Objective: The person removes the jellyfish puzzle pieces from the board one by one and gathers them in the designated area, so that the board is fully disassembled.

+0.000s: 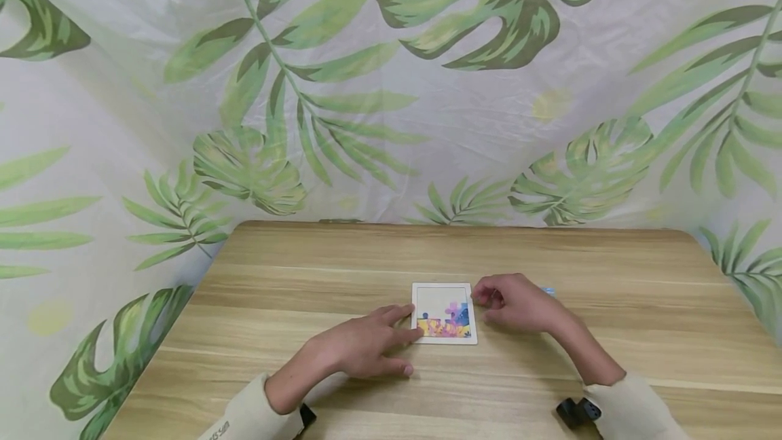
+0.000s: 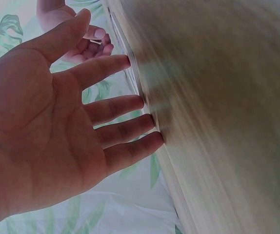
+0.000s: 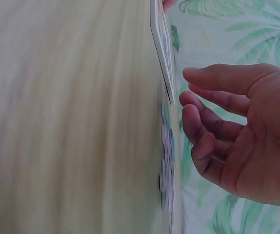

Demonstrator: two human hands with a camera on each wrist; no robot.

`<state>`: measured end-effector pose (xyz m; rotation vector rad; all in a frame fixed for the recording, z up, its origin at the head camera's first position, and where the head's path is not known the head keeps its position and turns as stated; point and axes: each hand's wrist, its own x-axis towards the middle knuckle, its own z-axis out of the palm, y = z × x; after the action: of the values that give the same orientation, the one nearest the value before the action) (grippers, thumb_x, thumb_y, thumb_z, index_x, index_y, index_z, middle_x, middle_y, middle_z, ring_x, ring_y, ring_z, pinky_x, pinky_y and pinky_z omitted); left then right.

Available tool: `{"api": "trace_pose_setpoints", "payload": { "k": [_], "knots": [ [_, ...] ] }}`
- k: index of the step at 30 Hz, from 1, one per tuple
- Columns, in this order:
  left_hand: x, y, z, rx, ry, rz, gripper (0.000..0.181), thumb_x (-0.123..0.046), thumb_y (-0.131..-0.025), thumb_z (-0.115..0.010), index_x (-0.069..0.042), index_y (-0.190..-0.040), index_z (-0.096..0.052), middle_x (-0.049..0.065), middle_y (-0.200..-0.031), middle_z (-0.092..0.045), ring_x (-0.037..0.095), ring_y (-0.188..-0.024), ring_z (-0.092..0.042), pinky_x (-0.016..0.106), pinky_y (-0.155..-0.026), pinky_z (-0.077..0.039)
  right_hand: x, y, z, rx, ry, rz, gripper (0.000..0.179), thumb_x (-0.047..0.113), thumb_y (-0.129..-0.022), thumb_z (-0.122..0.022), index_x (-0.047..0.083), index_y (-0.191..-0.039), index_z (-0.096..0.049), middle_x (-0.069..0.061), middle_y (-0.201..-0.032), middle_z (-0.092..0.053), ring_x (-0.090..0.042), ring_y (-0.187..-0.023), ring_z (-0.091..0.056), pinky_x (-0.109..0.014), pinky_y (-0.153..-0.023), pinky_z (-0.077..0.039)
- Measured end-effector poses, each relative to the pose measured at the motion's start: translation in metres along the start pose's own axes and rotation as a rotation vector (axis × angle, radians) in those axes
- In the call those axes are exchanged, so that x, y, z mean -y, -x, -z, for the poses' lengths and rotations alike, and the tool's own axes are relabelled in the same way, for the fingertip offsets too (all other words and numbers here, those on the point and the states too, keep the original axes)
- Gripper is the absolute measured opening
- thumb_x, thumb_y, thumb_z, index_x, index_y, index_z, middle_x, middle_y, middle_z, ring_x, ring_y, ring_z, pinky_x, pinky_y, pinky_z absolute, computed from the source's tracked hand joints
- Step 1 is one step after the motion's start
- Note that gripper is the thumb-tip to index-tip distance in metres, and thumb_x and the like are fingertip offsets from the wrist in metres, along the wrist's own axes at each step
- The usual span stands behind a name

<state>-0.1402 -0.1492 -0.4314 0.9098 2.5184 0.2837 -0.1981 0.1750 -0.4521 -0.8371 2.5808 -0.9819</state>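
Observation:
A white-bordered jigsaw puzzle board lies on the table, with joined yellow, pink and blue pieces along its bottom and right side. The upper left of its inside is pale and bare. My left hand spreads its fingers, index and middle fingertips at the board's left edge. In the left wrist view, the fingers are almost straight. Just right of the board, my right hand hovers with loosely bent fingers. The right wrist view shows its thumb and fingers apart, with nothing between them.
Loose puzzle pieces lie beside the board in the right wrist view. From above, my right hand hides most of them; a light blue bit shows behind it. The wooden table ends at a leaf-patterned cloth.

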Motion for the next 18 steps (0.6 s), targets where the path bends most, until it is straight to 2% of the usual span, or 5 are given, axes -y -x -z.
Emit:
{"api": "trace_pose_setpoints", "payload": {
  "k": [11, 18],
  "knots": [
    [0.002, -0.001, -0.002, -0.017, -0.009, -0.018, 0.062, -0.052, -0.103, -0.068, -0.026, -0.158, -0.056, 0.011, -0.175, -0.035, 0.034, -0.161, -0.036, 0.053, -0.124, -0.043, 0.01, -0.015, -0.012, 0.03, 0.031, 0.011, 0.027, 0.004, -0.09, -0.08, 0.009, -0.116, -0.075, 0.0, -0.098, -0.069, -0.013, -0.086, -0.058, -0.025, -0.077, -0.051],
    [0.002, 0.0, -0.002, -0.023, -0.015, -0.025, 0.062, -0.052, -0.103, -0.068, -0.025, -0.158, -0.056, 0.012, -0.175, -0.035, 0.034, -0.161, -0.036, 0.053, -0.124, -0.044, 0.018, -0.025, -0.015, 0.04, 0.013, 0.008, 0.027, 0.004, -0.092, -0.079, 0.01, -0.118, -0.075, -0.001, -0.105, -0.072, -0.016, -0.091, -0.06, -0.026, -0.079, -0.051]
  ]
}}
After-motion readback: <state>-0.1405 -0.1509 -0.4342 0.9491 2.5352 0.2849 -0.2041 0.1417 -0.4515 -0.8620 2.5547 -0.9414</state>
